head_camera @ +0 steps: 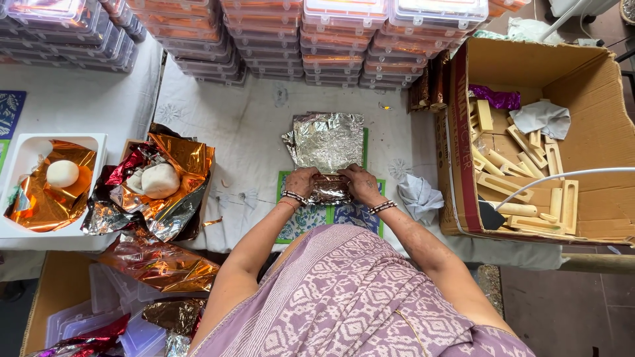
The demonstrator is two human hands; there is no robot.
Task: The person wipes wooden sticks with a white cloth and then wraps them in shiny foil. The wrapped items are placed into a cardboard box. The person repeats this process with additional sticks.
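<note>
A crinkled sheet of silver foil (325, 140) lies on a patterned mat (305, 219) on the white cloth. Its near edge is folded over a small block-shaped bundle (329, 190). My left hand (301, 182) presses on the left end of that bundle, and my right hand (358, 183) presses on its right end. Both wrists wear bangles. What is inside the foil is hidden.
Stacks of clear lidded boxes (331, 39) line the far edge. A cardboard box (582, 86) of wooden pieces stands at the right. Orange foil with white lumps (159, 180) and a white tray (26, 149) sit at the left. A crumpled cloth (418, 196) lies near my right hand.
</note>
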